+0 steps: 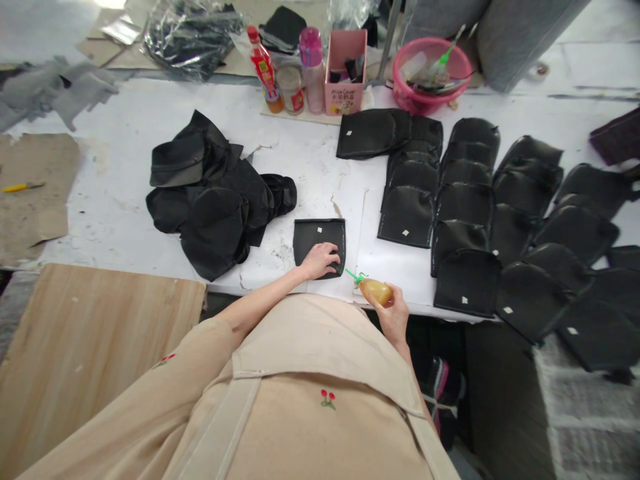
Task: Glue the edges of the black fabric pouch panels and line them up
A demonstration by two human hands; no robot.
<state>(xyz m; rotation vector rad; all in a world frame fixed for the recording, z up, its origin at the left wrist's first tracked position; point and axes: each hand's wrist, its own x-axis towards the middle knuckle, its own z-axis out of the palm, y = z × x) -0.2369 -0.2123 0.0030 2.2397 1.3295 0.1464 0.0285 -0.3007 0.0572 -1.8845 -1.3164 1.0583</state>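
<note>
A black leather-like piece (313,237) with a small white label lies flat on the white table near its front edge. My left hand (320,261) rests on its lower right part, fingers spread and a little bent. In my right hand (393,312) is a glue bottle (376,291) of amber colour, tilted on its side. Its thin green nozzle points left, close to the piece's lower right corner. Whether the nozzle tip touches the piece I cannot tell.
A loose heap of black pieces (215,200) lies to the left. Overlapping rows of black pieces (463,213) cover the right side. Behind stand a red-capped drink bottle (265,70), a glass jar (290,90), a pink box (345,73) and a pink basin (425,100). A yellow cutter (20,187) lies far left.
</note>
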